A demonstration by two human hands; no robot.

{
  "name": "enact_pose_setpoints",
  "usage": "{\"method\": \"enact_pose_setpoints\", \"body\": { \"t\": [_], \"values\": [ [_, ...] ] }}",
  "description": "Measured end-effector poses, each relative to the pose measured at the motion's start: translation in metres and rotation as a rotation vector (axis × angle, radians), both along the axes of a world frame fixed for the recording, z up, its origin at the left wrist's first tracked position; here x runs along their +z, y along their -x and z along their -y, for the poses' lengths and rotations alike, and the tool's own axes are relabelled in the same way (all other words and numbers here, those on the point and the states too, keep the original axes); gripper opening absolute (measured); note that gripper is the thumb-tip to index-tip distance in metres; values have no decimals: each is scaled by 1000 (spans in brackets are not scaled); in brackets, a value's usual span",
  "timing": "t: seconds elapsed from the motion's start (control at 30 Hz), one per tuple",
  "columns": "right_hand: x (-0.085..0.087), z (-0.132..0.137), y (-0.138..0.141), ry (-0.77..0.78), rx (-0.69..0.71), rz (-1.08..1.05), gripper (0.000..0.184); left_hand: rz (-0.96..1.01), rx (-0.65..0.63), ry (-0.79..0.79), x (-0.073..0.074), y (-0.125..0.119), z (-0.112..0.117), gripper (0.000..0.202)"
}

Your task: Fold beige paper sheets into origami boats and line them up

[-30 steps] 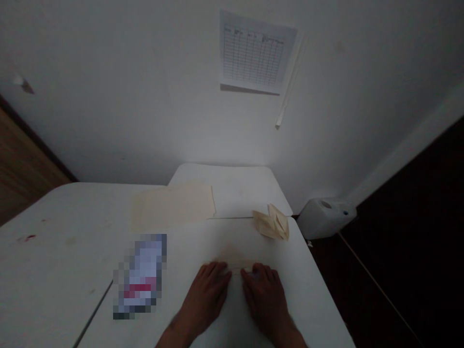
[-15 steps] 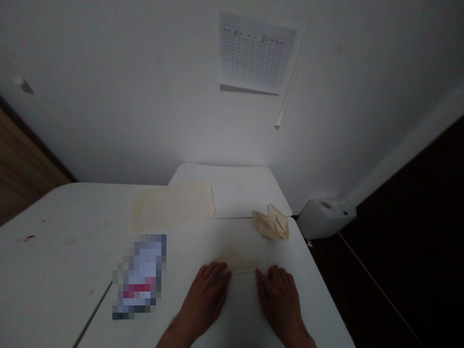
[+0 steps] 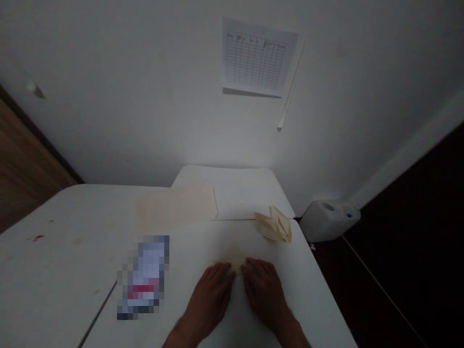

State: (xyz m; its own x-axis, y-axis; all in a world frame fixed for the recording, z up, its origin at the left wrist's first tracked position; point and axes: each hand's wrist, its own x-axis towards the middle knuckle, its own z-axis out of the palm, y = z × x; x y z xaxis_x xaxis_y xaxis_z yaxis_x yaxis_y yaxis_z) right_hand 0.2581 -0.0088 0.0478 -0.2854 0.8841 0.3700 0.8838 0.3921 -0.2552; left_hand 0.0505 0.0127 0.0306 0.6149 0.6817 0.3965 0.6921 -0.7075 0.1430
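Observation:
A small piece of thin, beige folded paper [image 3: 236,257] lies on the white table [image 3: 203,241] in front of me, its near edge between my hands. My left hand [image 3: 213,296] presses on its left part, fingers bent and close together, thumb by the near edge. On the right part rests my right hand [image 3: 264,292], fingers likewise together and thumb pointing in toward the left one. Much of the paper is hidden under the fingers. Beyond the right hand stands a folded beige paper shape [image 3: 273,225] with raised points.
A larger flat beige sheet [image 3: 176,205] lies at the back left. Left of my hands is a pixelated phone-like object [image 3: 147,270]. A printed chart [image 3: 255,58] hangs on the wall. A white plastic canister [image 3: 328,222] stands beyond the table's right edge.
My right hand has slid left along the paper, closer to my left hand. The left hand has stayed nearly in place, and the view has shifted slightly.

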Motion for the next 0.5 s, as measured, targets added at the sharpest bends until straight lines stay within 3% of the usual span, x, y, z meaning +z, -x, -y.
{"method": "enact_pose_setpoints", "body": {
  "t": [0.2,0.5],
  "values": [
    [-2,2,1,50,-24,-8,34,-25,22,-28,-3,-2,3,43],
    [-2,3,2,33,-39,-17,33,-28,192,-41,5,3,13,37]
  ]
}}
